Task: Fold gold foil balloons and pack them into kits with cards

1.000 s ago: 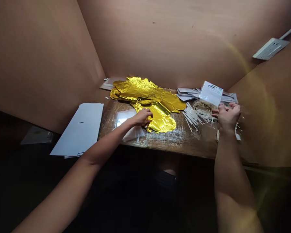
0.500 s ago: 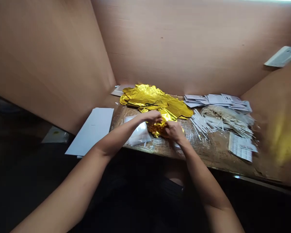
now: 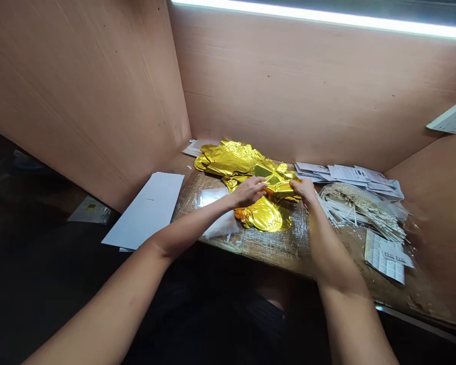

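A flat gold foil balloon is stretched out between my hands over the middle of the table. My right hand is closed on its right edge, the thumb on top. At the left edge, my left hand has its fingers stretched out and apart, touching the foil. Below my hands another gold foil piece with rounded ends lies flat near the table's front. Behind them spreads a heap of similar gold foil pieces, overlapping one another. Clear plastic bags lie under and beside my left forearm.
White paper sheets lie at the table's left corner. To the right are white sticks, folded printed papers and a printed leaflet. Wooden panels enclose the back and sides. A white socket strip hangs at right.
My hands have moved apart, the right one going right with the foil's edge. The bunched foil is now spread out, and the left hand's fingers have opened. The camera view has tilted up.
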A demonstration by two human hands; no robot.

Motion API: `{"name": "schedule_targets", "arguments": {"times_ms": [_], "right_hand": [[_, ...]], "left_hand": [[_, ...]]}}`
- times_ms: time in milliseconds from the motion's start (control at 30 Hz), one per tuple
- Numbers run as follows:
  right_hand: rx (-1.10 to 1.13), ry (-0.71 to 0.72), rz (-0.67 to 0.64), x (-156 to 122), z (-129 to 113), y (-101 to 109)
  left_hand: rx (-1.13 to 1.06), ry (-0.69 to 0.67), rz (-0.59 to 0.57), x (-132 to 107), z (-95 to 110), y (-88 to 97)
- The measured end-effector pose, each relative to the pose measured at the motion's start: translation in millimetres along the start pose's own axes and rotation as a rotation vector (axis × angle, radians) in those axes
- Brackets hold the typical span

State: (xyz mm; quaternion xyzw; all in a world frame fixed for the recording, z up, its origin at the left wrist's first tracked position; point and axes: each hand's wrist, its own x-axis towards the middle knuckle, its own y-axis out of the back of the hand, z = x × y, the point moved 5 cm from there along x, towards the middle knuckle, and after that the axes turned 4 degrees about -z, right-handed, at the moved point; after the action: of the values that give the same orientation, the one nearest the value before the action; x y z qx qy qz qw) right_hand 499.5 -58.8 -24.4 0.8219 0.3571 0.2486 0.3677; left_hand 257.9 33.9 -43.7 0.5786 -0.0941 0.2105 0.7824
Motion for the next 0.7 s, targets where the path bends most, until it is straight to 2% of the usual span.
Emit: {"name": "schedule_targets", "arguments": {"times_ms": [67, 133, 200, 267, 333, 433, 567, 633, 700], "right_hand": [[-0.105, -0.051, 0.088, 10.0, -0.1, 6.3], [-0.188, -0.019, 0.147, 7.6, -8.8, 0.1], [-0.323, 0.134, 0.068, -2.8, -24.8, -22.9], [-0.467, 0.276, -0.091, -16.5, -36.6, -53.2], [-0.531, 0.296, -0.187, -25.7, -38.6, -74.3], [-0.523, 0.246, -0.2, -26.0, -34.0, -83.0], [-0.531, 0.23, -0.226, -12.5, -36.1, -68.2], [-0.536, 0.214, -0.19, -2.0, -44.9, -45.4], [-0.537, 0.21, -0.116, 6.6, -58.2, -12.9]], "left_hand": [[0.02, 0.073, -0.239, -5.2, -8.4, -33.0], [0.027, 0.146, -0.379, -9.9, -18.2, -55.5], [0.021, 0.159, -0.418, -12.0, -24.5, -66.4], [0.015, 0.147, -0.407, -12.2, -28.4, -69.5], [0.016, 0.138, -0.41, -12.4, -30.7, -70.3], [0.021, 0.137, -0.433, -14.0, -31.6, -70.9], [0.011, 0.149, -0.429, -18.7, -28.7, -72.0], [0.01, 0.153, -0.431, -19.6, -27.6, -72.5], [-0.001, 0.149, -0.429, -17.5, -27.4, -69.5]]}}
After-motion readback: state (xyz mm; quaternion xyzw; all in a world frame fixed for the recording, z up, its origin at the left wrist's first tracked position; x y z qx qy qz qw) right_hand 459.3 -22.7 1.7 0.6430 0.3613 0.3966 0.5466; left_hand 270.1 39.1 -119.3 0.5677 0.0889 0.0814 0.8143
